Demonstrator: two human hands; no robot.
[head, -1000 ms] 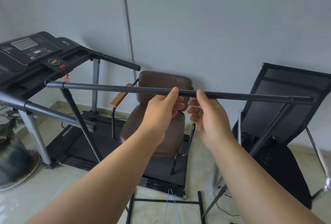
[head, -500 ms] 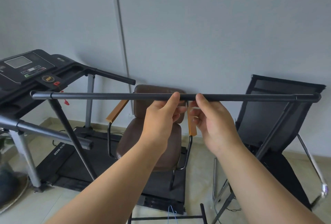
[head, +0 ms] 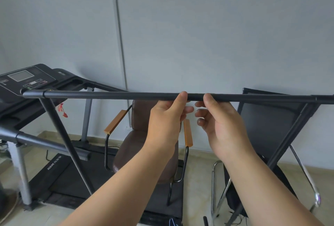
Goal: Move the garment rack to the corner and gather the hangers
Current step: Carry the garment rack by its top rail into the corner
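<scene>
The garment rack is a black metal frame. Its top bar runs level across the view at chest height, with slanted legs going down at the left and right. My left hand and my right hand grip the middle of the bar side by side. Each thumb lies on the front of the bar and the fingers curl just beneath it. No hanger hangs on the bar. Something small and blue shows on the floor at the bottom edge; I cannot tell what it is.
A black treadmill stands at the left against the wall, its handrail reaching toward me. A brown armchair sits straight behind the bar. A black mesh chair with chrome legs is at the right. The grey wall is close.
The top bar has levelled out and sits lower in the view, with more wall above it. Both hands stay at the bar's middle. The chairs and treadmill look nearer.
</scene>
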